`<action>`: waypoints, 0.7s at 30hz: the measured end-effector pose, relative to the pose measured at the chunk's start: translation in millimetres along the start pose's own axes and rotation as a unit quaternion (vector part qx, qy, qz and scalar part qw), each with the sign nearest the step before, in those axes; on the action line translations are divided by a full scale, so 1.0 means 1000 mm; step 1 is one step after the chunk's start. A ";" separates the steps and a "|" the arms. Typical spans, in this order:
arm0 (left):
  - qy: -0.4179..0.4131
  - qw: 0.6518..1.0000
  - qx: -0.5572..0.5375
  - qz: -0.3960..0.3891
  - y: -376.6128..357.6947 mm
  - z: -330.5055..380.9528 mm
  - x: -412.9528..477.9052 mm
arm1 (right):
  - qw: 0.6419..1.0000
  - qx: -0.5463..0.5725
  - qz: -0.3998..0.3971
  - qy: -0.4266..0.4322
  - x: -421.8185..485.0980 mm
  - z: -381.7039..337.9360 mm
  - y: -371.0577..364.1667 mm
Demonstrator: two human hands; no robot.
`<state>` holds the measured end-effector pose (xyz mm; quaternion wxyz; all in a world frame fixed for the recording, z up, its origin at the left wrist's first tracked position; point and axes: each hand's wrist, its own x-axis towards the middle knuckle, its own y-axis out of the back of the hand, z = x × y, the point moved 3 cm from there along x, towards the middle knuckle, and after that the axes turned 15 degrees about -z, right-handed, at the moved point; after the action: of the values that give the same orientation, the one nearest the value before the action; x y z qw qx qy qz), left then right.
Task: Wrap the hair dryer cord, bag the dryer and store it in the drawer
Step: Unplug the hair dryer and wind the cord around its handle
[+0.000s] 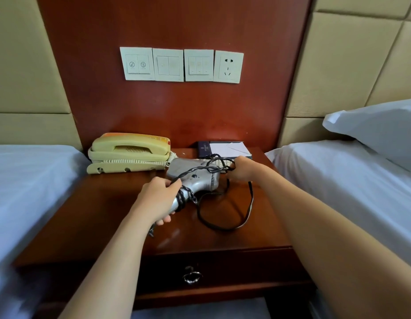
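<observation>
A silver hair dryer [199, 178] lies on the wooden nightstand [103, 203]. My left hand [157, 199] grips its handle, where a few turns of the black cord [222, 217] are wound. The cord runs up over the dryer body to my right hand [242, 169], which pinches it just right of the dryer. A slack loop of cord lies on the nightstand top in front of the dryer. The drawer [222, 268] below is closed, with a ring pull [192, 276] at its middle. No bag is in view.
A cream telephone [128, 150] stands at the back left of the nightstand. A dark notepad holder with white paper [225, 148] lies at the back right. Beds with white sheets flank both sides, with a pillow [379, 127] on the right one. Wall switches and a socket [228, 66] sit above.
</observation>
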<state>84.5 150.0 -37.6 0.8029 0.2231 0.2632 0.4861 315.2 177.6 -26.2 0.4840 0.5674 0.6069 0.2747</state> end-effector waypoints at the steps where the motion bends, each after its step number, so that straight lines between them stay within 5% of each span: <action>1: 0.000 1.000 -0.002 0.002 0.000 0.000 0.000 | 1.000 0.009 0.021 0.001 0.000 0.000 0.002; 7: -0.009 1.000 0.008 0.009 0.006 0.008 -0.007 | 0.990 0.068 0.122 0.006 -0.007 0.003 0.019; 14: -0.018 1.000 0.022 0.004 0.010 0.007 -0.018 | 0.994 0.083 0.049 0.052 -0.004 -0.002 0.007; 21: -0.004 1.000 0.023 0.012 0.017 -0.008 -0.013 | 0.992 0.076 0.062 0.080 0.004 -0.014 -0.002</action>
<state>62.6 146.4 -30.7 0.7926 0.2463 0.2685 0.4889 302.0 183.8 -23.7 0.3718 0.6151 0.6264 0.3018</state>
